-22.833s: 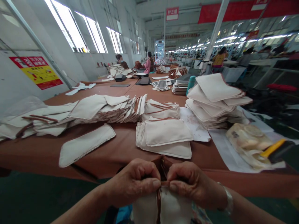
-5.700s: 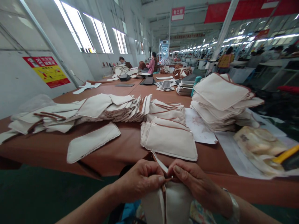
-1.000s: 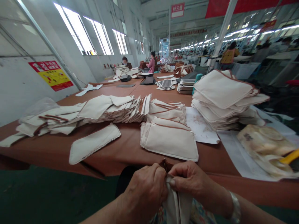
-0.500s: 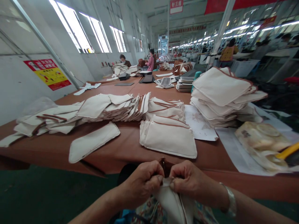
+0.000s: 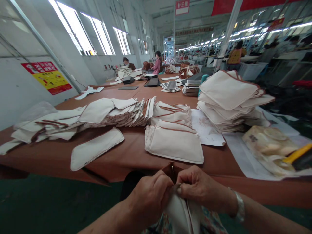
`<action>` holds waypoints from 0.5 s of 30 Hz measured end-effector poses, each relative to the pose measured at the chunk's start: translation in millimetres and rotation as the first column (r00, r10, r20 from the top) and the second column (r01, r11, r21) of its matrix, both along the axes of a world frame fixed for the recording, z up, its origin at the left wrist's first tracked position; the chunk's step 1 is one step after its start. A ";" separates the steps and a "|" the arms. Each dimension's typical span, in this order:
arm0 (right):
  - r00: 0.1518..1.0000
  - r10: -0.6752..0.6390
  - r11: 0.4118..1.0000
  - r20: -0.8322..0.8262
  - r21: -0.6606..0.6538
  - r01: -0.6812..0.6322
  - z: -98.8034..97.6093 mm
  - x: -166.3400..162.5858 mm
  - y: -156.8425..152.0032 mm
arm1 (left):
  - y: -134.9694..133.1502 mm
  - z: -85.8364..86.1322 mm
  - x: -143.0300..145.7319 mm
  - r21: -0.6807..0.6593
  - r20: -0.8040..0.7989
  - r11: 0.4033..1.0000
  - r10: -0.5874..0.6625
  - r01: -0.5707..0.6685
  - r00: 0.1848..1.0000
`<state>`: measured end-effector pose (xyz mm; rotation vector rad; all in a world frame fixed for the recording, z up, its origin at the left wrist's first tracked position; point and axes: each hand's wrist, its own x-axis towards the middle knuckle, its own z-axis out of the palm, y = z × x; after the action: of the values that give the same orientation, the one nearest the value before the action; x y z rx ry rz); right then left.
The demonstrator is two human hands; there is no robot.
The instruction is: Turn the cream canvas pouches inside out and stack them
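My right hand (image 5: pixel 203 190) holds the top of a folded off-white cloth piece (image 5: pixel 184 214) between thumb and forefinger, narrow and pinched. My left hand (image 5: pixel 151 198) is curled up against the same top end, its fingertips hidden and blurred, so I cannot tell whether they grip it. The cloth hangs down over my patterned clothing (image 5: pixel 213 222), in front of the near edge of the brown table (image 5: pixel 104 165). On my right, a see-through plastic bag (image 5: pixel 268 141) lies on white paper (image 5: pixel 237 159); pale, rounded lumps show through it, though I cannot tell what they are. 1 yellow-and-black tool (image 5: pixel 298 154) lies at the bag's side. Far left, a clear, crumpled bag (image 5: pixel 40 110) sits by the spread cloths (image 5: pixel 60 122); its contents are too faint to tell. Farther back on the right, a grey bin (image 5: pixel 253 71) stands on the floor, its inside too unclear to read.
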<state>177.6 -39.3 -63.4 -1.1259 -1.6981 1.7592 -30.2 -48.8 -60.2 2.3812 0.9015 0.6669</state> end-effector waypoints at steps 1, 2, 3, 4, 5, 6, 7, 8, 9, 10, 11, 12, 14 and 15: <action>1.000 0.001 1.000 0.008 0.018 -0.002 -1.5 1.0 -0.3 | -0.7 -1.8 -0.9 0.048 -0.001 0.999 -0.022 0.022 1.000; 1.000 0.005 1.000 0.008 0.027 -0.005 -3.1 2.0 -0.4 | -1.1 -2.7 -1.8 0.076 0.008 0.996 -0.045 0.044 0.999; 1.000 0.013 0.999 -0.003 0.029 -0.013 -4.5 3.0 -0.5 | -1.1 -2.6 -2.6 0.074 0.026 0.995 -0.065 0.063 0.998; 0.999 0.027 0.999 -0.026 0.022 -0.027 -5.4 4.1 -0.4 | -0.9 -1.2 -3.3 0.044 0.053 0.996 -0.083 0.081 0.995; 0.997 0.041 0.999 -0.058 0.005 -0.041 -5.5 5.2 -0.4 | -0.4 1.5 -3.7 -0.016 0.083 0.995 -0.097 0.099 0.992; 0.993 0.059 0.998 -0.100 -0.021 -0.061 -4.8 6.4 -0.2 | 0.4 5.3 -3.8 -0.106 0.111 0.988 -0.105 0.117 0.988; 0.986 0.077 0.995 -0.146 -0.054 -0.085 -3.4 7.5 0.0 | 1.4 9.7 -3.7 -0.216 0.137 0.968 -0.103 0.131 0.985; 0.978 0.089 0.991 -0.189 -0.081 -0.106 -1.3 8.5 0.4 | 2.5 14.2 -3.2 -0.334 0.161 0.932 -0.092 0.143 0.983; 0.970 0.096 0.989 -0.222 -0.088 -0.118 1.0 9.4 0.8 | 3.6 18.3 -2.5 -0.450 0.181 0.881 -0.069 0.145 0.981; 0.966 0.096 0.990 -0.238 -0.079 -0.118 3.4 10.1 1.3 | 4.6 21.4 -1.5 -0.554 0.190 0.822 -0.030 0.133 0.981; 0.967 0.092 0.992 -0.237 -0.056 -0.109 5.3 10.6 1.8 | 5.6 23.3 -0.3 -0.641 0.187 0.759 0.013 0.112 0.982; 0.971 0.082 0.995 -0.225 -0.030 -0.091 6.7 10.9 2.3 | 6.5 24.0 0.9 -0.713 0.173 0.696 0.051 0.089 0.984; 0.975 0.061 0.998 -0.212 -0.019 -0.067 7.0 11.2 3.2 | 7.9 22.6 3.2 -0.822 0.140 0.566 0.091 0.065 0.986; 0.973 0.058 0.996 -0.224 -0.047 -0.070 6.0 11.3 3.6 | 8.4 21.3 4.0 -0.859 0.130 0.508 0.092 0.065 0.987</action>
<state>188.9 -35.7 -57.4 -0.8668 -1.5763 1.9028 -26.1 -40.4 -39.0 1.3716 0.8878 0.2676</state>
